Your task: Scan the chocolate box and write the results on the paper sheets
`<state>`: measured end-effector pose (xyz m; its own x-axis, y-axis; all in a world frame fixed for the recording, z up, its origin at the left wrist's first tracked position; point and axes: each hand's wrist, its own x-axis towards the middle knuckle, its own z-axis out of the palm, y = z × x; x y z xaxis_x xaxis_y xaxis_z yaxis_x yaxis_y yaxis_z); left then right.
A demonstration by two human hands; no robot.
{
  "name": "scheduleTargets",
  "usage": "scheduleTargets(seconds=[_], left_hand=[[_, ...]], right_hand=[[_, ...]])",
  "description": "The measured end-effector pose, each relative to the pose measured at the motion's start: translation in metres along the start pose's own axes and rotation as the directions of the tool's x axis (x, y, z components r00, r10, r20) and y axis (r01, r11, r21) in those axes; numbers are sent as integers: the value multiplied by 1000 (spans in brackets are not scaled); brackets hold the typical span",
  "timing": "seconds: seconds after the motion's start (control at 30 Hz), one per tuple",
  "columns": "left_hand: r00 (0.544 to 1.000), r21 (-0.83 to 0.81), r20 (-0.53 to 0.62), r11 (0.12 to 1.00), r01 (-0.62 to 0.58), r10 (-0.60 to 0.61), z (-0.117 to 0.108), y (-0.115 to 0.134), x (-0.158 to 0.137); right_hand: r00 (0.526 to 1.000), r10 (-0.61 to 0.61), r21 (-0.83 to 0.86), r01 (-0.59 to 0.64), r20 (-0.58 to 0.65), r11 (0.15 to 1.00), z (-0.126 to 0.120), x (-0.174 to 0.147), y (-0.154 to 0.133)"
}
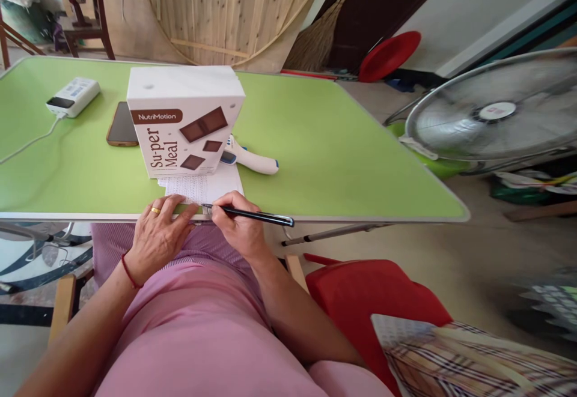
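Right hand pinching black pen, tip at written-on paper, near edge of green table. Left hand (gold ring) palm down on paper, fingers slightly apart. White box behind.

Dressed in pink and mauve, with small touches of gold and red.
Wears a plain pink top, rounded over the front and creased into soft folds near the waist, above a mauve lower garment with fine, pale stripes. Shows a gold-coloured ring on a finger of the left hand, a thin red cord bracelet round the same wrist, and bare forearms.
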<state>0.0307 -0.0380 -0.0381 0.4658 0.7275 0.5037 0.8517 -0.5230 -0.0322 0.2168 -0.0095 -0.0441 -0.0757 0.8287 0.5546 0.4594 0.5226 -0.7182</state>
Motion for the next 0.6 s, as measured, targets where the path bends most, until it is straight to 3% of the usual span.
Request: scheduleTargets(seconds=[0.6], left_hand=[[1000, -7, 26, 1000, 6, -6, -1, 0, 1]], right_hand=[[999, 34, 27, -34, -5, 999, 0, 2, 1]])
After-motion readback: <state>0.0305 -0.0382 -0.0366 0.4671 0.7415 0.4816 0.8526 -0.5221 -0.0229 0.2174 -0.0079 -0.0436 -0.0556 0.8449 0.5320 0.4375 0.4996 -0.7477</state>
